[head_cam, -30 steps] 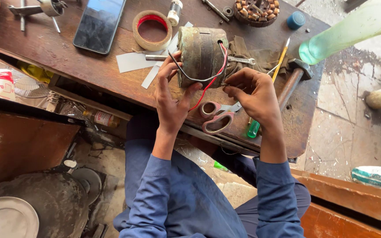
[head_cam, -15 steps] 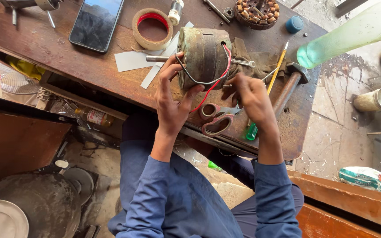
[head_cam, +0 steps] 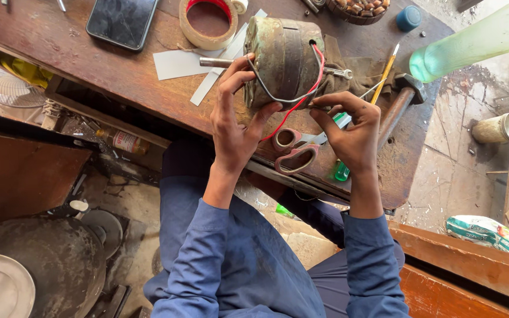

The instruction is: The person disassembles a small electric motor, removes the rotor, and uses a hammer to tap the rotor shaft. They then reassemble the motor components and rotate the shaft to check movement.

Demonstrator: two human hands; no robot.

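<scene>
A grimy cylindrical motor body (head_cam: 283,56) stands on the wooden workbench (head_cam: 89,70). My left hand (head_cam: 234,118) grips its near left side, thumb against the lower edge. Red and grey wires (head_cam: 307,88) loop from the motor's right side down to my right hand (head_cam: 349,126), which pinches the wire ends between thumb and fingers. Pink-handled scissors (head_cam: 293,152) lie on the bench just below both hands. A green-handled screwdriver (head_cam: 341,171) lies under my right hand.
On the bench lie a black phone (head_cam: 122,20), a tape roll (head_cam: 207,22), paper strips (head_cam: 178,63), a spanner (head_cam: 340,73), a yellow pencil (head_cam: 384,73) and a hammer (head_cam: 399,106). A green bottle (head_cam: 472,44) sits at right. Metal pots (head_cam: 30,271) stand on the floor at left.
The view has drifted slightly. My right hand has moved closer to the motor's lower right, drawing the wire ends together; my left hand keeps its hold on the motor.
</scene>
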